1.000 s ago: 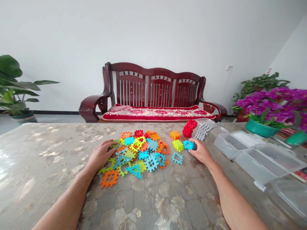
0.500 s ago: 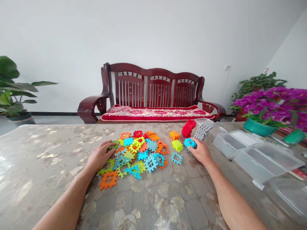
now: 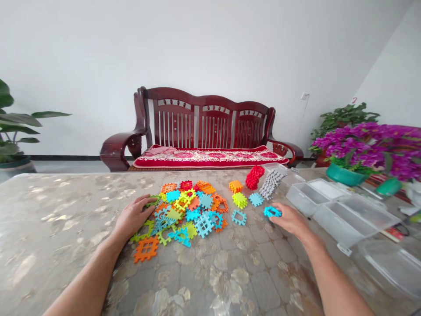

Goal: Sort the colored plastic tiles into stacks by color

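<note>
A heap of flat, toothed plastic tiles (image 3: pixel 187 210) in orange, blue, green, yellow and red lies mid-table. My left hand (image 3: pixel 133 216) rests flat on the heap's left edge, fingers spread over a green tile. My right hand (image 3: pixel 289 218) is to the right of the heap and pinches a blue tile (image 3: pixel 272 212) just above the table. A second blue tile (image 3: pixel 255 199) lies flat beside a green stack (image 3: pixel 240 200). Behind these stand an orange stack (image 3: pixel 235 186), a red stack (image 3: pixel 254 177) and a grey stack (image 3: pixel 269 183).
Clear plastic boxes (image 3: pixel 342 210) and a lid (image 3: pixel 391 263) fill the table's right side. Potted purple flowers (image 3: pixel 362 149) stand beyond them. A dark wooden bench (image 3: pixel 204 131) sits behind the table, a leafy plant (image 3: pixel 13 131) at far left.
My right hand has drawn back toward me and to the right, lifting one blue tile away; another blue tile stays beside the green stack. The left hand has hardly moved.
</note>
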Tool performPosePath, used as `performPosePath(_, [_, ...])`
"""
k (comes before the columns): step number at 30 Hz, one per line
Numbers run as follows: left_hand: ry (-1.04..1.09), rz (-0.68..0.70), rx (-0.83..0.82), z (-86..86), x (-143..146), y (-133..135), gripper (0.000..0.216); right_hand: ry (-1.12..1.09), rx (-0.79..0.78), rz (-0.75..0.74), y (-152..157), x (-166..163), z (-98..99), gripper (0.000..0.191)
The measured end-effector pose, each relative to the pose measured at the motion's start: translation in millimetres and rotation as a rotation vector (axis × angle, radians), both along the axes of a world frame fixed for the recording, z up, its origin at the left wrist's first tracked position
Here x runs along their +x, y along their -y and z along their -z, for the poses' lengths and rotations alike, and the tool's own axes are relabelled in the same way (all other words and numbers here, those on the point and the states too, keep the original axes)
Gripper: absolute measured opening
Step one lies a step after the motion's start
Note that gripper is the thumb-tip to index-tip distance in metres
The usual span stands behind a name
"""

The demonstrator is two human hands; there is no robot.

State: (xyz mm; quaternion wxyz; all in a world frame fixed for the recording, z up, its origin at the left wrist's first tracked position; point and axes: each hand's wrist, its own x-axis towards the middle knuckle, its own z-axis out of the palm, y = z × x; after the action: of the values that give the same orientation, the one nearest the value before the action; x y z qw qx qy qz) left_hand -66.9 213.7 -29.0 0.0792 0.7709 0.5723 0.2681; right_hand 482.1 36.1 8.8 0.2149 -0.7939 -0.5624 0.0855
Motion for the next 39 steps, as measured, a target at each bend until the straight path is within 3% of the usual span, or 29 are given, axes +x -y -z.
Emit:
performPosePath(5, [0.003,0.009,-0.008,-0.9,-0.8,0.4,0.053,0.283,0.012,0.069,1.7,-25.2,0.4,0.044])
performPosePath(11, [0.016,0.006,0.013,1.5,-1.5,-0.8,0.050,0.390,0.035,0.110,-22.5,-54.7,-13.3,0.048])
performPosePath(17, [0.027,0.000,0.023,1.2,-0.8,-0.7,0.051,0.451,-0.068,0.112,-46.5,-78.9,-19.8,0.045])
performPosePath(23, [0.014,0.002,0.012,0.3,-0.5,1.2,0.049,0.483,-0.067,0.108,-51.8,-77.7,-18.0,0.029])
performPosePath(34, [0.020,-0.003,-0.002,-4.1,1.8,3.6,0.049,0.385,0.065,0.120,-58.1,-70.0,-12.7,0.035])
performPosePath(39, [0.024,-0.008,0.010,-1.6,0.9,2.3,0.048,0.379,0.045,0.115,-62.3,-67.0,-7.5,0.038])
